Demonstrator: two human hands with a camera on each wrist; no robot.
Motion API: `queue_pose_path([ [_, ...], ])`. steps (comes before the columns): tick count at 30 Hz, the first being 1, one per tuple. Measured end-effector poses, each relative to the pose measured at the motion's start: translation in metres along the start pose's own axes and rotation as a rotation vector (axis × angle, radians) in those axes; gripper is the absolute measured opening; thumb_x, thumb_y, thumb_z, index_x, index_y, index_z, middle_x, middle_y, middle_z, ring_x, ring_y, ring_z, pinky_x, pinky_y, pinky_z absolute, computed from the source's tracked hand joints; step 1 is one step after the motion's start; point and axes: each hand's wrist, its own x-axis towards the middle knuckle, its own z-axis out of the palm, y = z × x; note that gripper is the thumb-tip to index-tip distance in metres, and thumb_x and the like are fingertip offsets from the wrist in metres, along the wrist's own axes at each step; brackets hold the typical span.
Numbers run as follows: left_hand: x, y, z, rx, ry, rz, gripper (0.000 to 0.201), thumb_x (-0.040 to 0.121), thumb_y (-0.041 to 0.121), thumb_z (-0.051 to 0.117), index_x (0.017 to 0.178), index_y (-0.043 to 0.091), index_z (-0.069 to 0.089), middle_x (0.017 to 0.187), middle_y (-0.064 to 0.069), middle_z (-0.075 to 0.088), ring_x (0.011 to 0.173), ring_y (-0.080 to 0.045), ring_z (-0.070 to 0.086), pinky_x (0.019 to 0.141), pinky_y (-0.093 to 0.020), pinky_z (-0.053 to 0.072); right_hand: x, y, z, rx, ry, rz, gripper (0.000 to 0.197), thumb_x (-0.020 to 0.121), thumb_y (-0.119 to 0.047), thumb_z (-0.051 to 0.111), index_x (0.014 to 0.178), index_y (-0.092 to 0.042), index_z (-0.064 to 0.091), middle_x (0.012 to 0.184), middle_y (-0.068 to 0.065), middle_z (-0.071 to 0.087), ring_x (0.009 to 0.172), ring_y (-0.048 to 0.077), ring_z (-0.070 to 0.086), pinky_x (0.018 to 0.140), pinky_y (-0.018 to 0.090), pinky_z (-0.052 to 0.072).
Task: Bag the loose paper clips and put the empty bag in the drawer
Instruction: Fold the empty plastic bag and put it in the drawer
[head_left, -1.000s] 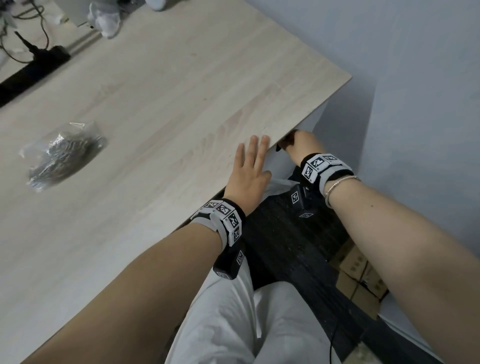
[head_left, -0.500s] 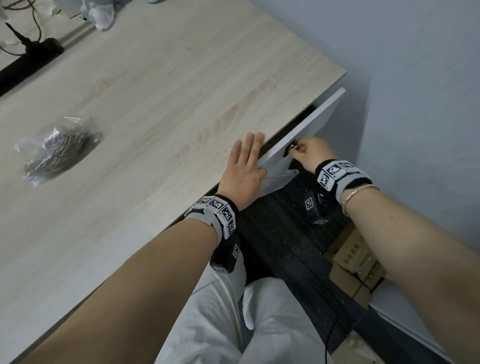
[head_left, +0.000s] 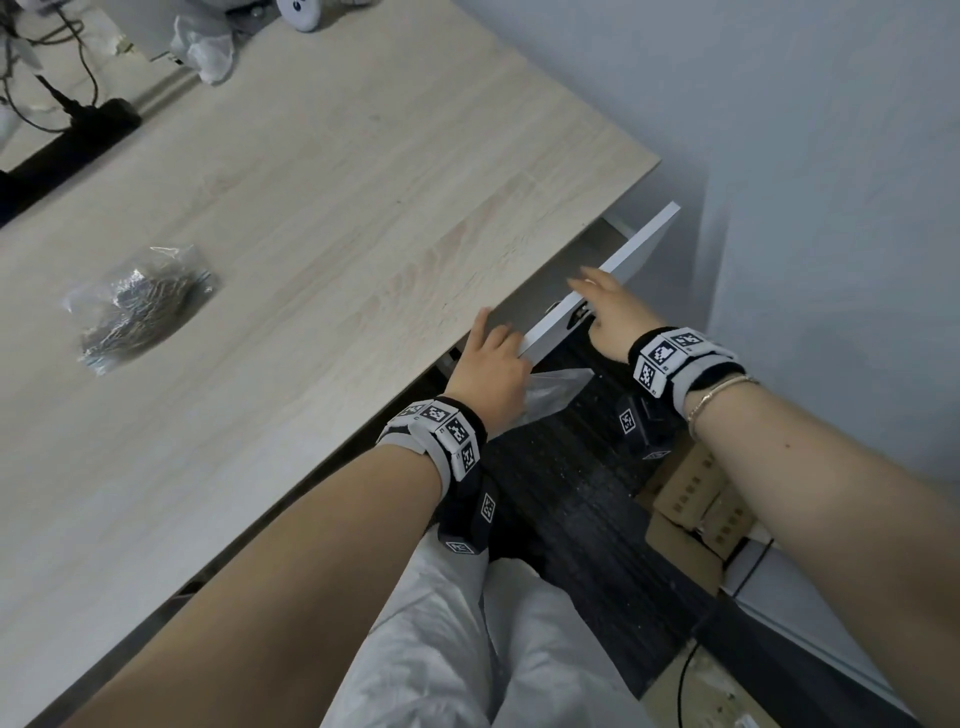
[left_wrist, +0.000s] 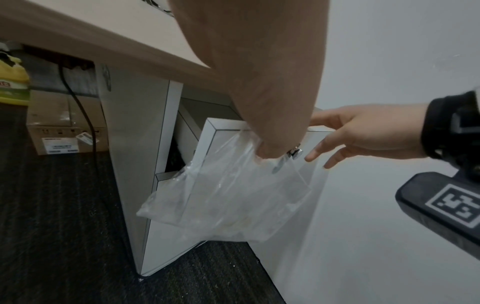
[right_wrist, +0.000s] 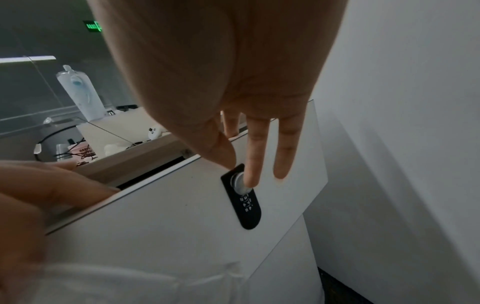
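The white drawer (head_left: 631, 249) under the table's right end stands partly pulled out. My left hand (head_left: 488, 374) rests at the table edge (head_left: 415, 364) and pinches the empty clear bag (left_wrist: 228, 195), which hangs in front of the drawer front (left_wrist: 207, 148). My right hand (head_left: 605, 306) reaches over the drawer front with straight, spread fingers. One fingertip (right_wrist: 248, 181) touches the silver lock knob (right_wrist: 237, 183). A filled bag of paper clips (head_left: 140, 306) lies on the table at the left. The inside of the drawer is hidden.
A wall (head_left: 831, 208) stands close on the right of the drawer. Cardboard boxes (head_left: 696, 499) sit on the dark carpet (head_left: 571, 509) below my right arm. A black power strip (head_left: 67, 140) and cables lie at the table's far left.
The drawer has slid further out. My right hand has let go of the knob and straightened its fingers over the drawer front. My left hand stays at the table edge with the bag.
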Motion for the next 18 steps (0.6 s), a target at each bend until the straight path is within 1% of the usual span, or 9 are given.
queue_pose_path([
  [4,-0.005,0.003,-0.009,-0.089,-0.051,0.004,0.025,0.088,0.019,0.047,0.098,0.01,0.069,0.123,-0.008,0.058,0.126,-0.028,0.042,0.118,-0.051,-0.006,-0.005,-0.001,-0.001,-0.027,-0.013,0.019,0.069,0.079,0.012,0.041,0.142,-0.014,0.033,0.155,0.003,0.014,0.134,0.026,0.036,0.109,0.035,0.035],
  [5,-0.007,0.005,-0.011,-0.126,-0.06,0.006,0.024,0.089,0.017,0.046,0.096,0.011,0.068,0.122,-0.007,0.058,0.123,-0.027,0.045,0.119,-0.05,-0.001,-0.008,0.001,-0.002,-0.043,-0.006,0.024,0.067,0.079,0.013,0.041,0.14,-0.013,0.035,0.154,0.004,0.017,0.133,0.026,0.037,0.108,0.035,0.035],
  [6,-0.008,0.007,-0.013,-0.182,-0.074,0.01,0.022,0.089,0.016,0.045,0.094,0.011,0.066,0.119,-0.006,0.058,0.119,-0.027,0.049,0.118,-0.049,0.009,-0.011,0.002,-0.003,-0.054,0.001,0.027,0.065,0.079,0.013,0.041,0.139,-0.013,0.037,0.153,0.004,0.02,0.131,0.026,0.039,0.107,0.035,0.037],
  [7,-0.009,0.01,-0.015,-0.252,-0.098,0.011,0.02,0.089,0.014,0.043,0.09,0.012,0.063,0.113,-0.005,0.059,0.112,-0.027,0.054,0.112,-0.046,0.026,-0.015,0.005,-0.003,-0.058,0.004,0.032,0.065,0.078,0.013,0.041,0.137,-0.013,0.039,0.152,0.004,0.022,0.13,0.026,0.04,0.106,0.036,0.037],
  [8,-0.01,0.012,-0.017,-0.32,-0.134,0.009,0.018,0.09,0.013,0.041,0.086,0.013,0.059,0.103,-0.005,0.058,0.102,-0.027,0.058,0.096,-0.041,0.04,-0.021,0.008,-0.003,-0.055,0.002,0.039,0.064,0.078,0.013,0.04,0.137,-0.013,0.04,0.151,0.003,0.024,0.13,0.026,0.04,0.107,0.037,0.037],
  [9,-0.009,0.014,-0.019,-0.364,-0.168,0.009,0.016,0.09,0.012,0.04,0.082,0.013,0.054,0.094,-0.004,0.055,0.093,-0.027,0.06,0.08,-0.036,0.045,-0.027,0.012,-0.003,-0.048,-0.003,0.049,0.064,0.078,0.013,0.04,0.136,-0.014,0.041,0.15,0.003,0.026,0.13,0.026,0.039,0.107,0.038,0.037],
  [10,-0.009,0.015,-0.021,-0.384,-0.195,0.011,0.016,0.09,0.012,0.039,0.081,0.013,0.052,0.09,-0.004,0.055,0.087,-0.027,0.059,0.071,-0.035,0.046,-0.034,0.016,-0.002,-0.042,-0.006,0.061,0.064,0.077,0.013,0.039,0.135,-0.014,0.043,0.149,0.003,0.027,0.13,0.026,0.039,0.107,0.04,0.037],
  [11,-0.008,0.017,-0.023,-0.391,-0.21,0.018,0.016,0.091,0.013,0.039,0.083,0.011,0.053,0.088,-0.005,0.057,0.083,-0.026,0.059,0.068,-0.035,0.047,-0.04,0.022,-0.001,-0.04,-0.004,0.071,0.063,0.077,0.013,0.039,0.134,-0.014,0.044,0.148,0.003,0.028,0.13,0.027,0.038,0.108,0.041,0.037],
  [18,-0.009,0.031,-0.034,-0.518,-0.197,0.013,0.022,0.091,0.016,0.038,0.096,0.012,0.06,0.092,-0.01,0.068,0.081,-0.028,0.062,0.071,-0.037,0.053,-0.081,0.045,0.003,0.007,0.016,0.145,0.047,0.084,0.007,0.042,0.128,-0.009,0.05,0.143,0.006,0.035,0.126,0.026,0.043,0.109,0.035,0.033],
])
